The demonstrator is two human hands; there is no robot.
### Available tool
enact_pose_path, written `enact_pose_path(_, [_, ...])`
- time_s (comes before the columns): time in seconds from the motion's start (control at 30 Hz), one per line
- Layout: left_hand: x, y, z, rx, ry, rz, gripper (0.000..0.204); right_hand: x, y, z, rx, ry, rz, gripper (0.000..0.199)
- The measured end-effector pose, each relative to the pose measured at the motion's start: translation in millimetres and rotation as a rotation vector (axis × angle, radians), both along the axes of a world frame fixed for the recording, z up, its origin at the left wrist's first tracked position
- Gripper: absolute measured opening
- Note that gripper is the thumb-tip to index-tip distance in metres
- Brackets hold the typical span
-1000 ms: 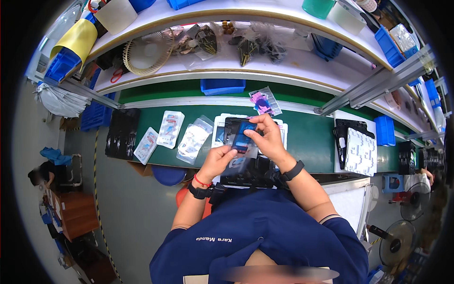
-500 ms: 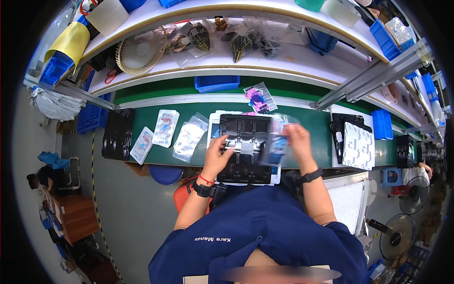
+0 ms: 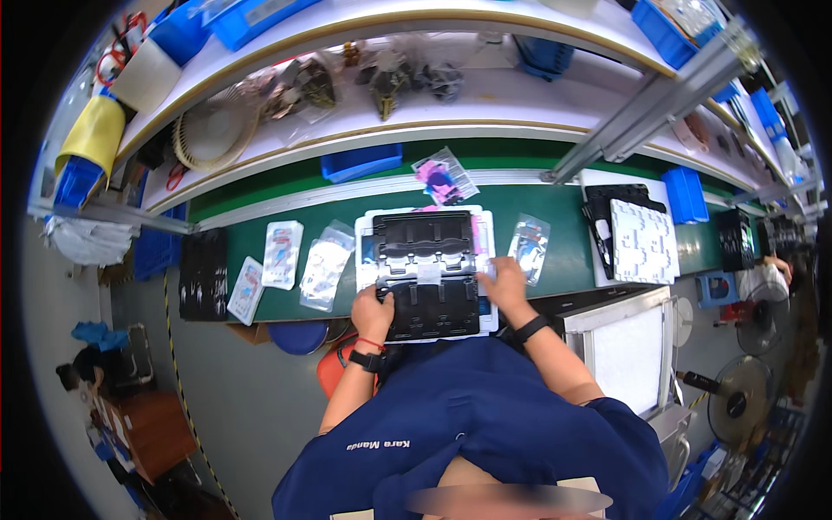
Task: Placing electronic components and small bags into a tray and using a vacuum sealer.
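A black plastic tray (image 3: 429,308) with moulded recesses lies on a white tray (image 3: 367,227), with a pale label-like patch (image 3: 429,274) across its middle. My left hand (image 3: 373,316) is closed on its lower left edge, thumb on top. At its right edge, my right hand (image 3: 506,284) has bent fingers and a thumb against the rim; the fingertips are partly hard to make out. Pink and blue pieces show under the black tray along the white tray's sides. Right of the trays, a clear packet (image 3: 529,250) with blue and red print lies on the green bench.
Several clear packets (image 3: 327,264) and blister packs (image 3: 282,254) lie left, beside stacked black trays (image 3: 204,276). Pink-purple sheets (image 3: 444,178) and a blue bin (image 3: 362,162) sit behind. White trays (image 3: 642,242) and black trays stand right, under an overhanging shelf (image 3: 433,121).
My right hand has let go of the clear packet, now on the bench at right, and moved to the black tray's right edge. My left hand has shifted to its lower left edge.
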State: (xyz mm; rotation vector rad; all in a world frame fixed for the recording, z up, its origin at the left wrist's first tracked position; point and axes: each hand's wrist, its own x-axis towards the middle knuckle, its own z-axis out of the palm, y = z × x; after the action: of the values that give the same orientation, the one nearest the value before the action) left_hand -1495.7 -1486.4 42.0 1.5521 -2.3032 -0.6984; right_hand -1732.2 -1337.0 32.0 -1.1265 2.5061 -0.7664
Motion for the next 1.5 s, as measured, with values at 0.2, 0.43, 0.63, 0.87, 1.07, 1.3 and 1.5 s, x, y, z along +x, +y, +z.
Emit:
enact_pose_path(0.2, [-9,7,34,0.795,0.988,-0.029,0.028,11,5,7,-0.089,0.177,0.081,0.06])
enact_pose_path(0.43, [-65,7,58,0.991,0.994,-0.343,0.042,-38,59,62,-0.66,-0.911,-0.273,0.047])
enact_pose_path(0.63, [-52,-19,35,0.265,0.499,-0.089,0.02,-148,204,38,-0.635,-0.332,-0.779,0.043])
enact_pose_path(0.87, [33,-71,-15,-0.283,0.061,-0.034,0.019,-278,260,-32,-0.777,-0.257,-1.311,0.031])
enact_pose_path(1.07, [51,-79,-26,-0.169,-0.096,0.002,0.057,-239,161,12,0.034,0.612,-1.002,0.049])
enact_pose_path(1.3, [44,-80,-41,-0.157,-0.064,-0.053,0.048,-65,-54,3,-0.321,0.035,0.004,0.019])
enact_pose_path(1.5, [45,-70,-41,-0.316,-0.127,0.0,0.046,-1,-118,14,0.043,0.274,0.109,0.039])
